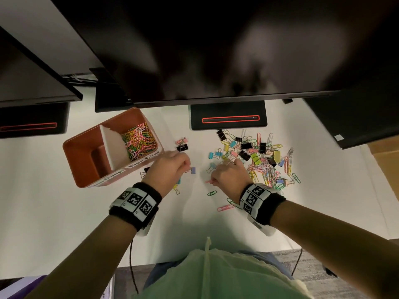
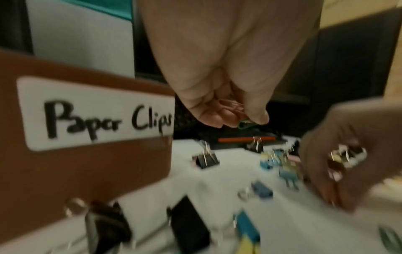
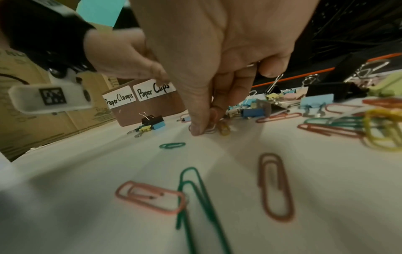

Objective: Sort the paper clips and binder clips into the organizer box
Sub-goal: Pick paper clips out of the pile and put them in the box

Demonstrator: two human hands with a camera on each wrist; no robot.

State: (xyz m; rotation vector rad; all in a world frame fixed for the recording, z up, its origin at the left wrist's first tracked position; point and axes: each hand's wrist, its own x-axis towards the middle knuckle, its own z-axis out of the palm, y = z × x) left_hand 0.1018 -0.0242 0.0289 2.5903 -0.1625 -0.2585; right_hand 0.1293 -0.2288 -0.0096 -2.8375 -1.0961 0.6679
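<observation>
The brown rectangular organizer box (image 1: 86, 160) carries two white hand-lettered labels on its near wall: "Paper Clips" (image 2: 97, 111) under the far compartment, "Paper Clamps" (image 3: 119, 99) under the near one. A white divider panel (image 1: 112, 145) splits the box; the far compartment holds a heap of thin coloured wire paper clips (image 1: 139, 140) in pink, yellow, green and orange, and the near compartment shows only its brown floor. The box sits on the white tabletop (image 1: 64, 223), left of both hands. The unsorted pile of mixed clips (image 1: 259, 156) lies to the right, below a black monitor stand with a red-outlined slot (image 1: 228, 118): black, yellow, blue and pink folding binder clips with silver wire handles, tangled with long paper clips. Left hand (image 2: 219, 82): fingers curled into the palm around several thin pink paper clips with a green one (image 2: 244, 124) at the fingertips, held above the table just right of the box. A small lilac binder clip (image 1: 192, 170) shows just beyond its knuckles in the head view; contact cannot be told. Right hand (image 3: 215, 68): thumb and fingers drawn together into a narrow pinch on small wire clips (image 3: 214, 128) at the tabletop, at the pile's left edge. Loose on the table near it: a pink paper clip (image 3: 152, 197), a long green paper clip (image 3: 195, 197), a brownish-orange paper clip (image 3: 275, 187). Both wrists wear black bands with white square-coded markers (image 1: 135, 201).
</observation>
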